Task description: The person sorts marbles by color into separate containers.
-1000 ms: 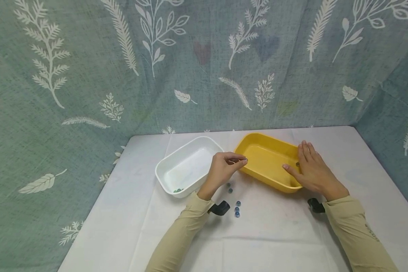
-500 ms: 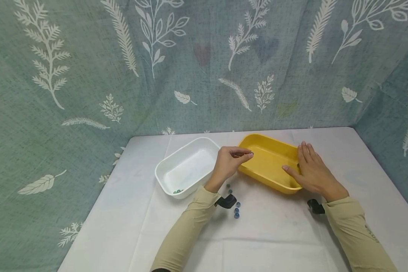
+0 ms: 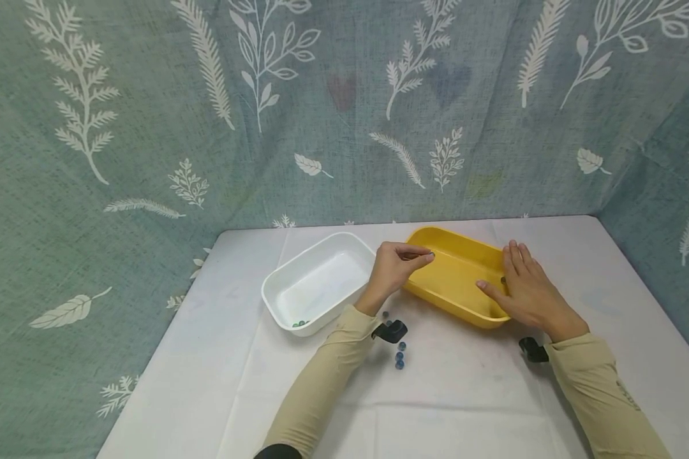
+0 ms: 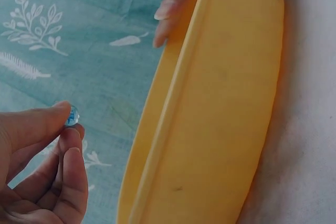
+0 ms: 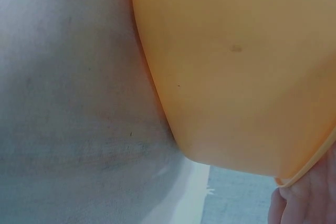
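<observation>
Between thumb and fingertips my left hand [image 3: 393, 268] pinches a clear blue glass marble [image 4: 72, 116]. In the head view that hand is over the left end of the yellow basin [image 3: 448, 277]. My right hand [image 3: 529, 290] rests on the basin's right end, its fingers straight and its thumb over the inside. A dark marble [image 3: 503, 280] shows inside the basin beside that hand. In the right wrist view, fingers [image 5: 310, 198] lie along the basin's rim; most of the hand is out of that view.
A white basin [image 3: 321, 280] stands left of the yellow one, with some green marbles [image 3: 300, 323] in its near corner. Several marbles, including blue ones [image 3: 399, 356], lie on the white tablecloth nearer me, partly behind the left wrist camera [image 3: 390, 331].
My left hand has moved right and slightly away from me, carrying the marble from the yellow basin's left rim to above its inside. The right hand stays in place.
</observation>
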Demonstrator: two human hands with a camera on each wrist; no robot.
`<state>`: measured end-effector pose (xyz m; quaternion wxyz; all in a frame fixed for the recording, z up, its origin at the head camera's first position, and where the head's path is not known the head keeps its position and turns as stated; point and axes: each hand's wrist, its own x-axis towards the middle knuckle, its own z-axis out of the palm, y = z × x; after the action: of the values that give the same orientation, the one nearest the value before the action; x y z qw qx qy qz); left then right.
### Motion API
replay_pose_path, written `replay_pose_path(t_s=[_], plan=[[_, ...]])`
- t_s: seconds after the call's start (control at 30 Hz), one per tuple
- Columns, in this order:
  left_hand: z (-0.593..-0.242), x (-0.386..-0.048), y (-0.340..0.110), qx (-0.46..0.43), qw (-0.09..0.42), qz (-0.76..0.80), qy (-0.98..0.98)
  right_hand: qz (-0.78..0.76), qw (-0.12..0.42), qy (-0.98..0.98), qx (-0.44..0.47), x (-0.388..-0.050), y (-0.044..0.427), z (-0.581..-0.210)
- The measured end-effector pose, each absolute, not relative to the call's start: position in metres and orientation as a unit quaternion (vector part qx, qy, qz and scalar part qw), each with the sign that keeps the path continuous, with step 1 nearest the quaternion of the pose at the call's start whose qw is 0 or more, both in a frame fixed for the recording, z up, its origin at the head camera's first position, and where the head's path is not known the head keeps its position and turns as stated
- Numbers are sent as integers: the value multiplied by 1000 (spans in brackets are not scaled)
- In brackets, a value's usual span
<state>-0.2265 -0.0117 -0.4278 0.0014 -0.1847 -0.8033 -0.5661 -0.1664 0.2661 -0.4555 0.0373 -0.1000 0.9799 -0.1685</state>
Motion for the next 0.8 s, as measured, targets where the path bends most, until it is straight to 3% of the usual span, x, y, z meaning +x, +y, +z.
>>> replay_pose_path(t_s=[0.8], plan=[[-437, -242, -2, -153, -2, -527, -836, -170, 39, 980, -97, -167, 265, -455]])
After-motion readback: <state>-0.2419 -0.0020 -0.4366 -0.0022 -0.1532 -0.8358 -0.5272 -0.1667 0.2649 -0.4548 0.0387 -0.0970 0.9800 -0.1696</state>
